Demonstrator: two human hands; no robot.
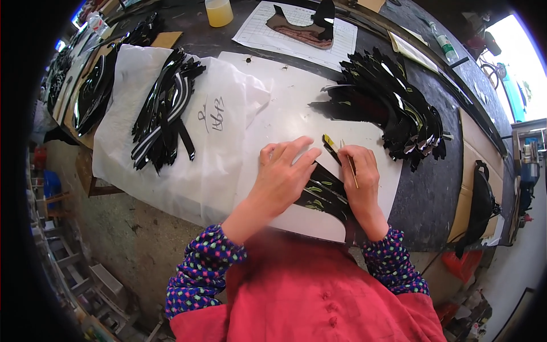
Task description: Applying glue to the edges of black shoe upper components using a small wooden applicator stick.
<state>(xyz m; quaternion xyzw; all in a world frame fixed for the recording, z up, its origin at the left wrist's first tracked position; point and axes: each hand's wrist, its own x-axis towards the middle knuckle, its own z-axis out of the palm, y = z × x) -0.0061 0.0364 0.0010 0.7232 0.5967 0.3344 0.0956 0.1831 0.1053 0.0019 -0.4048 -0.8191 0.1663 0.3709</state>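
Observation:
Near the table's front edge, black glossy cut pieces (320,199) with light green leaf-like marks lie on a white board (322,225). My left hand (283,174) rests at their left side, fingers spread and bent, with no object seen in it. My right hand (361,176) is closed around a thin, light brown stick-like tool (356,181) at their right side. Between the hands a slim black tool with a yellow end (328,141) points away from me; whether the right fingers also touch it is unclear.
A fanned pile of black pieces (399,102) lies at the right. Black and silver strips (165,108) lie on white sheeting (222,159) at the left. Behind are a cup of yellow liquid (219,12), a cut brown piece on paper (250,31), and a plastic bottle (444,43).

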